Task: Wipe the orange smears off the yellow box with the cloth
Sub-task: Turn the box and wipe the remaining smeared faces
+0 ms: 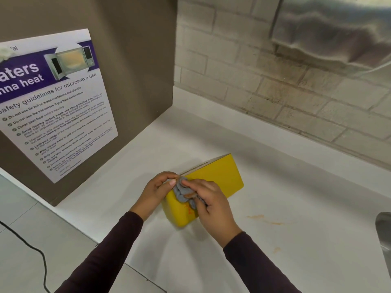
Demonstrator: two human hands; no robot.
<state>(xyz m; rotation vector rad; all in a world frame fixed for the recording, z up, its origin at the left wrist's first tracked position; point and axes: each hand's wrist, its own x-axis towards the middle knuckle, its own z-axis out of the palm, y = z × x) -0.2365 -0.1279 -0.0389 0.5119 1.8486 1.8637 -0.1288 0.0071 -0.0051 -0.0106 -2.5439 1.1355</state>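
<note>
**Wiping the yellow box at the counter**

My left hand [156, 191] is on the left end of the yellow rectangular cardboard box [213, 178], just below the middle of the frame. Its fingers are curled over the box's upper edge and pressed close together, and the thumb lies alongside them, so I am gripping the box. My right hand [208, 205] holds a crumpled grey cloth [181, 192] against the box's broad yellow face. The fingers are bent round the cloth and pinch it, with one fingertip lying along its top. The cloth carries an orange stain where it meets my fingers.

Just beneath the cloth, near the box's lower left end, an orange smear [188, 209] shows on the yellow surface. The right half of the face looks plain yellow. The box stands on the white countertop [275, 176]; I cannot tell whether its whole base is touching. Both my dark long sleeves come in from the bottom edge.

To the right of the box, faint orange streaks [264, 219] mark the counter, well apart from it. At the right edge is the rim of a metal sink [384, 229]. A pale brick wall [264, 92] runs behind the counter, with a shiny metal fitting [338, 28] in the upper right. On the left a brown panel [137, 60] bears a white and purple microwave safety poster [53, 102]. A thin black cable [38, 256] crosses the tiled floor in the lower left.
</note>
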